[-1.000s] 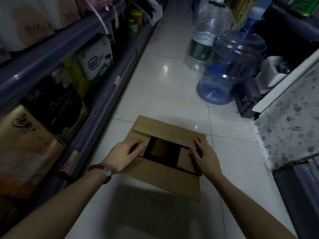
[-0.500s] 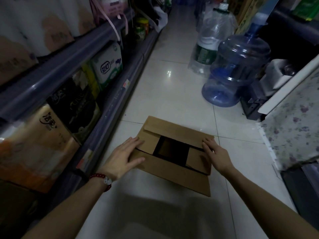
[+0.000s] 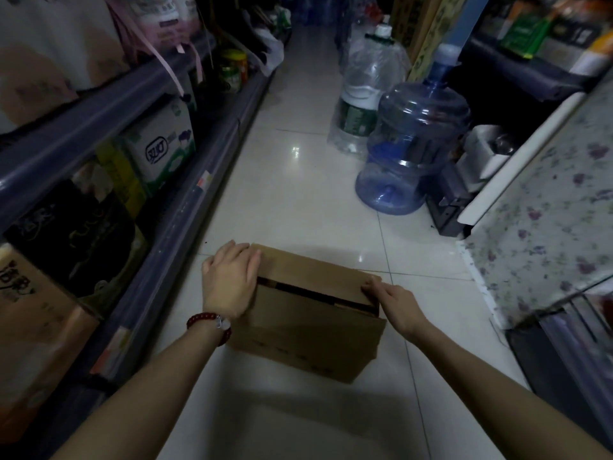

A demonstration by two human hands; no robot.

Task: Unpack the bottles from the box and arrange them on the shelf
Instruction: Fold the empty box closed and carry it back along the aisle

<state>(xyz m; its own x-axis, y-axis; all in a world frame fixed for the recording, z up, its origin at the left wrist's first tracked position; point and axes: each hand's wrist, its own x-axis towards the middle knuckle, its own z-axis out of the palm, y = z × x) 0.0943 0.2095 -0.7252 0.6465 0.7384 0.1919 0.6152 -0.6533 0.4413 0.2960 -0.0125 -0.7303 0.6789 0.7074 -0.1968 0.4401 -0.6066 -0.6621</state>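
A brown cardboard box point(image 3: 308, 330) lies on the white tiled floor in the aisle, beside the low shelf point(image 3: 172, 227) on the left. Its top flaps are almost together, leaving a narrow dark slit; nothing inside can be made out and no bottles show. My left hand point(image 3: 230, 280), with a red bead bracelet on the wrist, lies over the box's left end, fingers on the top. My right hand point(image 3: 398, 303) pinches the right corner of the far flap with its fingertips.
The left shelves hold tissue packs point(image 3: 162, 147) and jars further back. A large blue water jug point(image 3: 411, 151) and a clear wrapped water bottle point(image 3: 361, 94) stand on the floor ahead right. A floral-covered counter point(image 3: 547, 227) lines the right side.
Both hands have moved from the inner flaps out to the box's ends. The wide square opening has narrowed to a slit, and the box looks raised or tipped towards me.
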